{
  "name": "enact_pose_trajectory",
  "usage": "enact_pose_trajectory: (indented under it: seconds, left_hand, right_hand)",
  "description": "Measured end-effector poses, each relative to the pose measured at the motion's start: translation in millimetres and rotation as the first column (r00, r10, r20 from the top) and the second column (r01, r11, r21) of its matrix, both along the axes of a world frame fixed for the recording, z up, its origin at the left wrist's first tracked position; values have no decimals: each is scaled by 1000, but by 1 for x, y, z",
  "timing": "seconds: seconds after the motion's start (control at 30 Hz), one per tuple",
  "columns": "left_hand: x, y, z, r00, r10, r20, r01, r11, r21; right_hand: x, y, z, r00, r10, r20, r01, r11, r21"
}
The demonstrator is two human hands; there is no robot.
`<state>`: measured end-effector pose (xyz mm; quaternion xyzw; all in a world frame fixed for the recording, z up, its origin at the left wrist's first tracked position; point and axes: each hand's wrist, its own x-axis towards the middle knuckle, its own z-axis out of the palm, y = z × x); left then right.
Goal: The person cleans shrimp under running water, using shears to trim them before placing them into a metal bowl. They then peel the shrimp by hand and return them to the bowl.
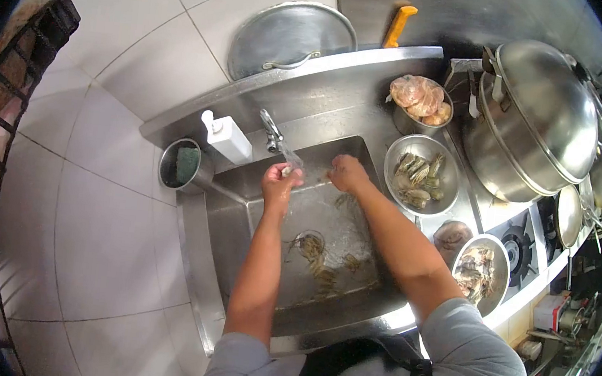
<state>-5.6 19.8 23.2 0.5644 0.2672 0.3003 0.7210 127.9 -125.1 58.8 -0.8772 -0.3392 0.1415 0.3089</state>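
Under the running faucet (271,131), my left hand (283,184) is closed on a small pale piece, which looks like a shrimp (286,172). Water runs over its fingertips. My right hand (346,174) is to the right, over the steel sink (240,215), with its fingers pressed together; what they hold, if anything, is too small to tell. Shrimp shells or heads (317,262) lie on the sink floor around the drain. Right of the sink, a steel bowl (393,160) holds several grey shrimp.
A white bottle (229,140) and a steel container (201,175) with a green scrubber stand at left. At right are a pot of bagged meat (418,98), a bowl of shells (500,269), a large steamer (516,136) and a burner (517,245).
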Motion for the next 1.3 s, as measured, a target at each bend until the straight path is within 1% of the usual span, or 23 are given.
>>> enact_pose_trajectory:
  seconds: [0.03,0.07,0.1,0.17,0.23,0.3,0.37,0.4,0.47,0.53,0.57,0.6,0.63,0.67,0.7,0.77,0.83,0.87,0.93,1.03,1.07,1.13,1.3]
  left_hand:
    - [3,-1,-2,999,-54,-6,54,998,40]
    - [4,-3,5,999,-53,-4,53,998,41]
    - [4,-6,14,996,-81,-23,82,993,80]
    - [6,-9,22,993,-109,-46,114,987,117]
    - [9,-6,21,990,-134,-46,139,983,120]
    - [6,-12,37,986,-160,-44,165,980,115]
    - [3,-15,46,982,-182,-41,185,976,114]
    - [2,-14,47,979,-191,-68,198,974,107]
    - [-2,-15,48,976,-198,-95,207,973,102]
    - [-5,-18,51,971,-139,-196,161,982,102]
    - [-6,-19,52,971,-137,-195,159,982,105]
    - [-7,-19,54,962,-110,-248,147,980,134]
    - [-8,-20,57,951,-82,-299,136,977,163]
    - [-9,-18,55,952,-79,-297,134,977,168]
    - [-10,-16,54,958,-92,-271,130,984,126]
    - [-12,-15,55,965,-101,-242,126,988,90]
    - [-14,-18,57,981,-94,-167,98,995,12]
    - [-15,-22,61,982,-91,-165,95,995,17]
    - [-16,-30,70,975,-48,-216,77,989,127]
    - [-22,-61,99,987,-73,-143,105,968,228]
    - [-22,-65,99,987,-73,-142,104,967,231]
    - [-24,-72,96,992,-119,-50,126,975,185]
    - [-36,-109,115,983,-160,-93,174,972,159]
  right_hand:
    - [-3,-2,-9,998,56,6,-56,998,25]
    - [-4,-3,-14,994,112,12,-113,992,50]
    - [-5,-1,-13,993,114,13,-115,992,49]
    - [-12,5,-8,960,271,66,-277,906,320]
    - [-20,8,3,962,268,62,-272,902,336]
    - [-24,9,13,962,268,61,-272,895,353]
    - [-26,10,19,954,280,-109,-246,936,254]
    - [-28,10,20,952,285,-107,-251,933,257]
    - [-31,6,21,947,268,-177,-195,918,347]
    - [-30,4,25,943,275,-187,-206,925,321]
    - [-30,3,29,940,279,-197,-215,932,293]
    - [-31,1,33,940,281,-194,-217,930,296]
    - [-31,-1,37,953,275,-130,-229,930,286]
    - [-31,-3,40,961,268,-63,-242,931,275]
    - [-31,-5,44,961,271,-58,-245,929,278]
    - [-32,-9,53,966,258,4,-240,893,381]
    - [-33,-17,66,968,250,13,-235,890,391]
    - [-33,-21,71,970,241,17,-228,889,396]
    - [-34,-29,83,971,236,33,-228,880,417]
    - [-35,-43,102,972,230,52,-229,861,454]
    - [-36,-48,108,972,230,52,-227,853,470]
    - [-34,-58,119,965,259,42,-247,842,480]
    - [-33,-92,137,951,303,58,-295,837,461]
